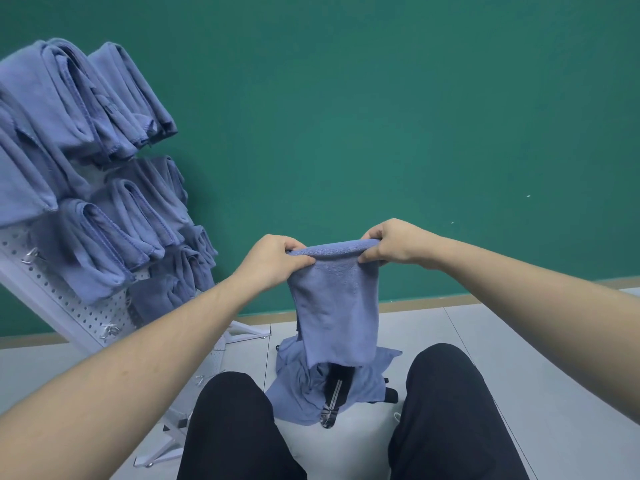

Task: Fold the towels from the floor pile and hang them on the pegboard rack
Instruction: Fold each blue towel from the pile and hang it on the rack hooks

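Note:
A blue towel [334,303] hangs folded in front of me, its top fold held level. My left hand [273,261] pinches the top left corner and my right hand [391,244] pinches the top right corner. Below it, on the grey floor between my knees, lies a small pile of blue towels [298,389] with a dark strap across it. At the left stands the white pegboard rack [59,296], leaning in the view, with several folded blue towels [86,109] hung on its hooks.
A green wall [381,116] rises behind, with a wooden skirting strip along the floor. My two dark-trousered legs [235,431] frame the pile. The rack's white feet [162,448] stick out on the floor by my left knee. Bare hooks show low on the pegboard.

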`<state>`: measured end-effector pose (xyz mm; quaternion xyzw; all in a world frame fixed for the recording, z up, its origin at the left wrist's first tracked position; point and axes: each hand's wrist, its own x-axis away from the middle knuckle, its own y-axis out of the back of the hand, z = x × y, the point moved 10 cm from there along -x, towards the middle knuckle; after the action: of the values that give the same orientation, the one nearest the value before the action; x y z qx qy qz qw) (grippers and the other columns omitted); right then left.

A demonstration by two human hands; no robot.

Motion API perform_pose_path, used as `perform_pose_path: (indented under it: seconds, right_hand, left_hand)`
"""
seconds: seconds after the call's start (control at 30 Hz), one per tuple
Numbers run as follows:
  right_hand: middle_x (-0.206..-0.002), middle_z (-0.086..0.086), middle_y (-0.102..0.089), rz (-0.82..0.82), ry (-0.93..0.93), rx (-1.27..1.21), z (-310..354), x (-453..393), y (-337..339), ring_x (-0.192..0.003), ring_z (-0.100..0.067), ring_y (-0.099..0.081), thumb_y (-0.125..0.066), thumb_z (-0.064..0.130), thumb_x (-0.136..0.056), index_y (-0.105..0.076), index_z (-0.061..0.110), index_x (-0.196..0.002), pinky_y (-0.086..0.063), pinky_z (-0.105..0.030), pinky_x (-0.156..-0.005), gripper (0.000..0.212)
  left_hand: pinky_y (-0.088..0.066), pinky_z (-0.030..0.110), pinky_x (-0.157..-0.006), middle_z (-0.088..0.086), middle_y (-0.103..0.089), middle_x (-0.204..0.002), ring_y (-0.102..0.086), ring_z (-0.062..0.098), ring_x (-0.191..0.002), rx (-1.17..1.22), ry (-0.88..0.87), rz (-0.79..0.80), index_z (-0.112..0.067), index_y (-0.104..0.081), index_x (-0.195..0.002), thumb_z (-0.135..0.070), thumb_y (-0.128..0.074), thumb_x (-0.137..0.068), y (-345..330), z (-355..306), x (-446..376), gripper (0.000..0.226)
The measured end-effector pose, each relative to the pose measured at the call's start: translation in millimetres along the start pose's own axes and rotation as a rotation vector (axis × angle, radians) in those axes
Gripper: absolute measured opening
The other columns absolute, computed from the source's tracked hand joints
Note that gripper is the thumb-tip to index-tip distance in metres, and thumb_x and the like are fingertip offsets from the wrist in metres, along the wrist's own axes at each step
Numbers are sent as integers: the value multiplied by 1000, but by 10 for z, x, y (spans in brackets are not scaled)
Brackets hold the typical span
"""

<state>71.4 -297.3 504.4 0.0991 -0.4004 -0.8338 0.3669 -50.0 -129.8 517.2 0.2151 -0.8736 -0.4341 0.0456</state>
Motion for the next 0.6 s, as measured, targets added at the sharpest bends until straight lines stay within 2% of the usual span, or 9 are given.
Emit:
perform_pose_path:
  seconds: [0.03,0.1,0.2,0.3,0.37,0.47,0.53,0.6]
  right_hand:
    - [-87,3,-71,-4,6,-7,-10,6,16,-80,-15,-65,-77,28,-83,-73,21,-93,-55,-33,-85,13]
    - [-94,5,-72,-14,32,-52,-14,37,47,-91,-15,-63,-75,31,-85,-72,21,-95,-51,-31,-86,14]
    - [-97,12,-69,-11,84,-269,-16,53,25,-96,-8,-61,-69,29,-92,-67,24,-94,-46,-25,-81,6]
    - [-112,10,-71,-62,124,-449,-13,33,-6,-110,-9,-64,-60,40,-92,-66,25,-108,-49,-32,-97,23]
    - [-110,9,-68,-119,125,-484,4,62,-18,-103,-8,-62,-52,43,-98,-63,23,-108,-49,-34,-98,25]
    - [-91,8,-55,-264,115,-404,30,139,-3,-83,-8,-51,-38,41,-106,-52,18,-94,-44,-27,-78,29]
    - [-82,7,-46,-351,134,-359,65,192,-24,-73,-9,-44,-36,40,-107,-43,16,-88,-38,-28,-69,31]
    - [-81,8,-45,-385,132,-405,63,214,-77,-69,-8,-43,-40,44,-105,-43,13,-89,-37,-29,-68,35]
  left_hand:
    - [-36,11,-53,-6,-65,-77,-50,10,-67,3,-19,7,-20,-74,-80,-26,-74,-87,-6,4,-3,9]
    - [-35,10,-52,-4,-59,-80,-47,6,-65,39,-51,3,-23,-69,-74,-26,-73,-89,-10,21,-9,16]
    - [-40,14,-65,-6,-64,-92,-54,3,-76,220,-12,-24,-20,-67,-86,-27,-68,-93,-7,86,25,10]
    - [-45,24,-77,-9,-66,-91,-56,8,-81,463,45,-39,-19,-66,-93,-32,-68,-93,-57,171,55,13]
    - [-46,31,-80,-10,-66,-86,-57,11,-81,622,66,-68,-21,-65,-90,-37,-71,-89,-75,197,69,17]
    - [-46,28,-73,-9,-69,-85,-60,13,-81,845,143,-137,-22,-65,-93,-35,-71,-91,-133,233,114,14]
    - [-50,28,-72,-5,-71,-90,-64,12,-81,958,203,-169,-21,-65,-95,-32,-68,-94,-217,252,161,12]
    - [-53,30,-76,-3,-72,-94,-66,11,-83,956,231,-218,-21,-64,-96,-33,-66,-95,-267,279,205,12]
